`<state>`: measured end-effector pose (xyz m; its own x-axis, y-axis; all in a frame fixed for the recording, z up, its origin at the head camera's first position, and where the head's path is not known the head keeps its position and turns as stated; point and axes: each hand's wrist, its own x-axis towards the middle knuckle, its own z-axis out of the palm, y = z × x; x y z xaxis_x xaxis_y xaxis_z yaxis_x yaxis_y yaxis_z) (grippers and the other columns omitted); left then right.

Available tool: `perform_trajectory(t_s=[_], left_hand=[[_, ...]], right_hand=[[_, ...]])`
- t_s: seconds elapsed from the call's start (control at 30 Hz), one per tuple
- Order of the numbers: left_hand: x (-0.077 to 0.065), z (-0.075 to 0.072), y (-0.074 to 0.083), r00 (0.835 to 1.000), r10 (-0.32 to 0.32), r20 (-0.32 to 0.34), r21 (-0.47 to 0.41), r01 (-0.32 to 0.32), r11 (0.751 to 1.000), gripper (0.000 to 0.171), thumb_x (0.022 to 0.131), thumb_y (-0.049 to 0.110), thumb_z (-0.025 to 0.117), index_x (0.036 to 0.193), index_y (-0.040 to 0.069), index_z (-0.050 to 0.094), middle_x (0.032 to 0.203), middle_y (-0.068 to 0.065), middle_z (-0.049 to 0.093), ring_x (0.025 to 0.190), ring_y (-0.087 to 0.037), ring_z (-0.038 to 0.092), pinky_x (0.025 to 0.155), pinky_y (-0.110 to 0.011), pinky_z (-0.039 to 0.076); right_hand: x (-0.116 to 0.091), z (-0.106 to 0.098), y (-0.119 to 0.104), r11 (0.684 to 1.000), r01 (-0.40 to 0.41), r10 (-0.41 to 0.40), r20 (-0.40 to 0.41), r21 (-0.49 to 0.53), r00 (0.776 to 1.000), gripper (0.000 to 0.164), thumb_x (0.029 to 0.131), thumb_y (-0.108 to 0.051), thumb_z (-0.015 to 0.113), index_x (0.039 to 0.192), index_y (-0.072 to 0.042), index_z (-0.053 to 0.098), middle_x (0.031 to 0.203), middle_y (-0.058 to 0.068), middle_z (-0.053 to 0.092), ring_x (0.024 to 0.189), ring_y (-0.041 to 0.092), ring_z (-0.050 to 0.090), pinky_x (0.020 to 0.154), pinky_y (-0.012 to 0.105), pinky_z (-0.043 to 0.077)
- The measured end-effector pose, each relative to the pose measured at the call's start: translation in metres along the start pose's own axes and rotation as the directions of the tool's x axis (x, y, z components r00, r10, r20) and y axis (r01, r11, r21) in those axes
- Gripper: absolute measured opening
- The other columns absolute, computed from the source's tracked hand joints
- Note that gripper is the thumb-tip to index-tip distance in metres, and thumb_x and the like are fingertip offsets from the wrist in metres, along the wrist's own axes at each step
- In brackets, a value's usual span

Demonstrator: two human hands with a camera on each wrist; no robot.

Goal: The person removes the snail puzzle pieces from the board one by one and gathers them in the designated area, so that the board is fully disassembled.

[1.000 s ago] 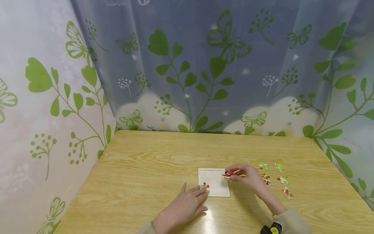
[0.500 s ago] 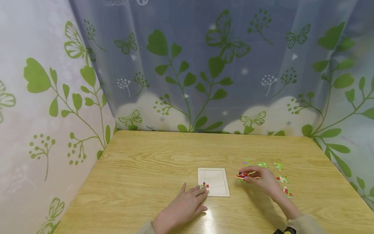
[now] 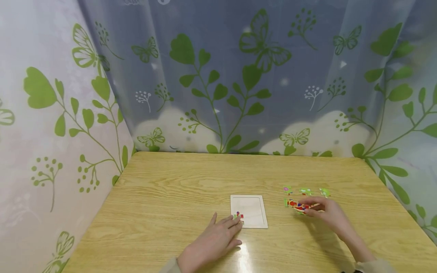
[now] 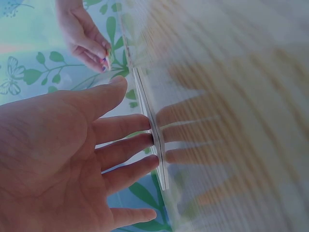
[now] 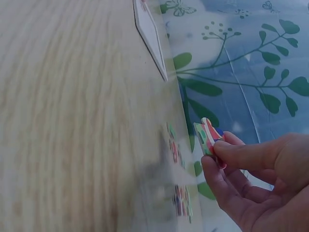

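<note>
My right hand (image 3: pixel 331 218) pinches a colourful jigsaw piece (image 5: pixel 207 137) between thumb and fingers, raised over the right part of the table. In the head view that piece overlaps another loose piece (image 3: pixel 290 203) lying beneath. My left hand (image 3: pixel 215 239) has its fingers stretched out, the tips resting at the lower left corner of a pale square puzzle board (image 3: pixel 252 212). A jigsaw piece (image 3: pixel 238 216) lies in that corner, partly covered by the fingertips. From the left wrist view, the straight fingers (image 4: pixel 128 147) touch the board's edge.
Behind the right hand, a row of loose pieces lies on the wooden table, among them a pink-and-green one (image 3: pixel 287 189) and a green one (image 3: pixel 325 192). More pieces (image 5: pixel 182 200) appear below the hand in the right wrist view. A patterned curtain (image 3: pixel 218 121) borders the table's back.
My right hand has moved right with the jigsaw piece, from over the board's right edge to above the loose pieces. The left hand has stayed in place.
</note>
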<state>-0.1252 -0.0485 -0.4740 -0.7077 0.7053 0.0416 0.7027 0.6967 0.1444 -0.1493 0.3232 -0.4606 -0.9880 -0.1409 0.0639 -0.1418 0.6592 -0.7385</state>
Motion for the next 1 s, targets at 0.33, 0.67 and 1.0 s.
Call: perform_trajectory(t_s=[0.33,0.67,1.0], left_hand=[[-0.001,-0.001,0.0,1.0,-0.007,0.014,-0.008,0.007,1.0,0.052,0.103,0.042,0.054,0.146,0.014,0.056,0.153,-0.002,0.051,0.142,-0.023,0.047,0.113,-0.062,0.036],[-0.001,-0.001,-0.001,1.0,-0.002,0.005,-0.015,0.002,1.0,0.051,0.103,0.042,0.054,0.147,0.014,0.055,0.152,-0.002,0.051,0.141,-0.023,0.047,0.113,-0.063,0.036],[0.002,-0.002,-0.005,1.0,0.004,0.001,-0.038,-0.004,0.999,0.048,0.104,0.041,0.054,0.143,0.014,0.058,0.151,-0.003,0.052,0.138,-0.023,0.05,0.109,-0.061,0.042]], right_hand=[[-0.012,-0.01,0.016,0.996,-0.017,0.022,0.056,-0.082,0.998,0.026,0.088,-0.007,0.076,0.113,-0.002,0.075,0.111,0.018,0.074,0.082,0.016,0.072,0.061,0.025,0.055],[-0.014,-0.009,0.018,0.979,-0.013,0.025,0.059,-0.203,0.998,0.021,0.084,-0.007,0.079,0.105,-0.006,0.077,0.094,0.007,0.076,0.078,0.011,0.068,0.059,0.024,0.047],[-0.014,-0.007,0.02,0.962,-0.045,0.043,-0.013,-0.27,0.999,0.015,0.088,-0.014,0.077,0.103,-0.011,0.077,0.093,0.003,0.076,0.077,0.011,0.065,0.06,0.027,0.045]])
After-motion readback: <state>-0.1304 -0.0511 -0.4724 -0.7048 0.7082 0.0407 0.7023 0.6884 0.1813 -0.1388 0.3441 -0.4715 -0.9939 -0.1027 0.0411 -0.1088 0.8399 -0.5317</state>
